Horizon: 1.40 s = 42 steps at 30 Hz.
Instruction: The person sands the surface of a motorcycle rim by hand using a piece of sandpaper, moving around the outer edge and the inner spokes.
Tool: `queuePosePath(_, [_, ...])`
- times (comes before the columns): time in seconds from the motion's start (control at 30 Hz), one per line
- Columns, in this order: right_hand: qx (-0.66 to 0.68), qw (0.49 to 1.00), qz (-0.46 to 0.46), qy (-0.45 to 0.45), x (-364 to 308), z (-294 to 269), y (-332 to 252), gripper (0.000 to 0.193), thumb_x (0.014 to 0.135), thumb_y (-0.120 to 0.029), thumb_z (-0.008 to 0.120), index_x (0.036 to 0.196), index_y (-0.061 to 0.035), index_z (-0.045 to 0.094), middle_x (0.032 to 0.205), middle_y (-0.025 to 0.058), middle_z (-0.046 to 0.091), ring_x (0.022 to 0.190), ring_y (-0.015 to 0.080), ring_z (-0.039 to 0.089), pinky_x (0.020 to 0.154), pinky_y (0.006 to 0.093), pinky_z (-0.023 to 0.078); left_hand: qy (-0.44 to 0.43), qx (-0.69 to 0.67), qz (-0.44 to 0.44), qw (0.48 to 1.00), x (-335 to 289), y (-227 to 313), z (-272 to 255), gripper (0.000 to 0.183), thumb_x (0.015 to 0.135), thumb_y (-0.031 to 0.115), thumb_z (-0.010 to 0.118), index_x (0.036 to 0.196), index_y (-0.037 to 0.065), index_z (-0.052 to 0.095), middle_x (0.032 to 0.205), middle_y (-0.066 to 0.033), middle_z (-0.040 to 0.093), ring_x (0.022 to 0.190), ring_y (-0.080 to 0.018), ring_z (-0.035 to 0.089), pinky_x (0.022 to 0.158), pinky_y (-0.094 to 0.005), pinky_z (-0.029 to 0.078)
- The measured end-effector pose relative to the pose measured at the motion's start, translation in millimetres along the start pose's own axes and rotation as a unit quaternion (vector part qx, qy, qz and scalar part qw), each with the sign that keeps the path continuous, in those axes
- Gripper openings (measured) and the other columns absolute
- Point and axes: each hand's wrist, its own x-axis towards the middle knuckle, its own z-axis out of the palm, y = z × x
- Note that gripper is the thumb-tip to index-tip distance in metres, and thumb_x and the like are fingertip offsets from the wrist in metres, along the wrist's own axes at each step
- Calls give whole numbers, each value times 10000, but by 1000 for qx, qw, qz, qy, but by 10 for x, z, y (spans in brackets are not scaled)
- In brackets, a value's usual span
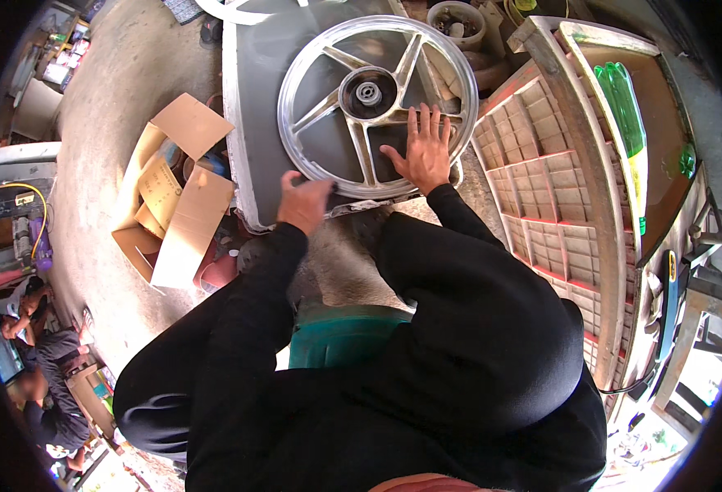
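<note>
Wheel (369, 93) on bench (254, 98) — rim (286, 111) bright, hub (368, 93) dark; work looks partway. Right hand (427, 157) splayed over wheel, gripping nothing; left hand (304, 203) blurred — grip unclear.

The person wore a plain black long-sleeved top (353, 430), its left sleeve (285, 261) and right sleeve (464, 216) close-fitting toward the wrists. Left hand (303, 204) and right hand (428, 157) were bare. Black trousers (484, 287) covered both knees, with faint pale highlights along the left one.
</note>
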Motion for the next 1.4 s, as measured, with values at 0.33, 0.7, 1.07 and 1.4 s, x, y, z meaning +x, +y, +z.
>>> queuePosePath(0.33, [3,1000,-3,8,-12,44,33,1000,906,-672,688,1545,64,459,1585,265,428,1523,472,335,1251,640,239,28,-77,30,996,95,153,134,190,963,67,625,1128,62,720,981,-109,764,960,-291,714,1016,-432,457])
queuePosePath(0.7, [-9,1000,1,-10,-23,31,10,1023,918,-702,652,1567,60,442,1614,279,420,1541,472,326,1257,637,234,52,-181,-6,982,153,571,166,230,947,65,639,1165,46,709,1009,-176,734,1002,-371,689,906,-481,547])
queuePosePath(1.07, [-19,1000,3,-2,8,25,-5,1047,908,-719,661,1580,48,424,1607,263,440,1538,469,338,1255,641,236,29,-99,41,994,56,148,48,288,889,10,609,1158,28,709,1016,-184,732,1000,-369,688,960,-462,526])
queuePosePath(1.4, [-1,1000,2,-3,1,53,17,1054,907,-719,661,1579,55,417,1616,273,423,1538,476,333,1257,643,225,13,-87,10,996,10,-384,22,284,938,68,609,1205,26,694,1077,-173,744,1044,-380,691,972,-465,532])
